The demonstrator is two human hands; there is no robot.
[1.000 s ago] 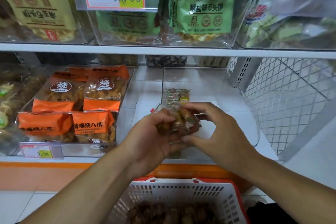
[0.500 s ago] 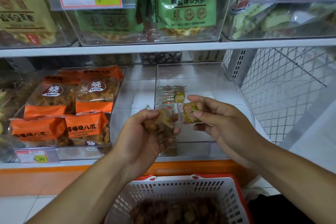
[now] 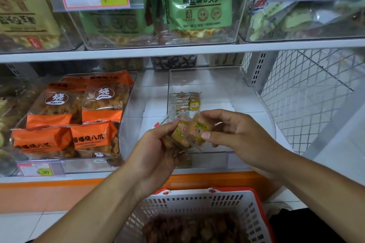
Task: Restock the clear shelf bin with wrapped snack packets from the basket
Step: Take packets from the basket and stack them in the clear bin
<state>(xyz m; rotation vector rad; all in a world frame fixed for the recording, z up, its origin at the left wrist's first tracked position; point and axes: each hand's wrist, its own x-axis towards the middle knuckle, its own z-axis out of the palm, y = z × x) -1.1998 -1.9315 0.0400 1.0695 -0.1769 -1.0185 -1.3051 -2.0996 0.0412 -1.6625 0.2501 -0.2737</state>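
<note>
- Basket [image 3: 199, 201] nearest, brown wrapped packets inside.
- Left hand [image 3: 156, 150] grip holds packet bundle [image 3: 180, 132].
- Right hand [image 3: 237, 136] grip pinches single packet [image 3: 199, 130], touching bundle.
- Clear shelf bin [image 3: 217, 85] behind; packet row [image 3: 185, 102] at its left wall.

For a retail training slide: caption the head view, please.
Both hands, left and right, hold wrapped snack packets before the clear shelf bin.

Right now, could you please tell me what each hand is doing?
Left hand: grips a bunch of wrapped snack packets.
Right hand: pinches a single snack packet between thumb and fingers.
</note>
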